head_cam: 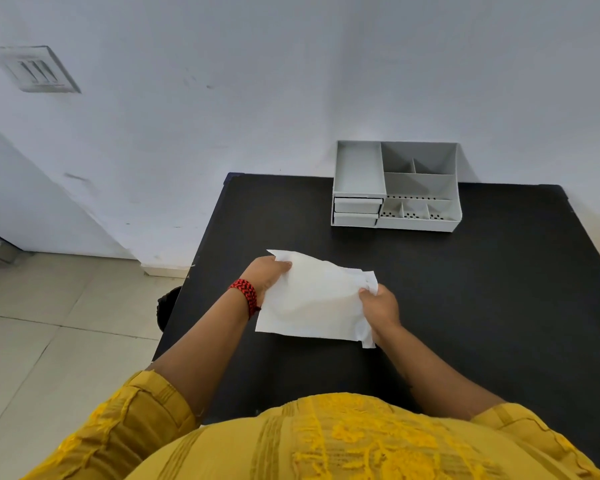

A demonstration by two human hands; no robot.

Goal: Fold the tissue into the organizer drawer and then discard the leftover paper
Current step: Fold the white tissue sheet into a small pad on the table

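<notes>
**Tissue held over black table**

Left hand (267, 271), red-black wristband (246, 295): clamped on tissue's far-left corner. Tissue (312, 299): white sheet, spread between both grips above black table (482, 306). Right hand (381, 306): pinching right edge. Grey organizer (395, 187): beyond right grip, by wall, drawers closed.

A: So what's the room like?

B: Pretty plain. Pale bluish-white wall (291, 81) with scuff marks, and a white switch plate (37, 69) mounted high on the far left.

A: Floor?

B: Beige tiles (49, 323) with thin grout lines on the left side, plus a light skirting strip (163, 270) along the wall's base.

A: Furniture?

B: A matte black table (482, 306) pushed up against the far wall. Lighting's soft and even, no harsh shadows.
</notes>
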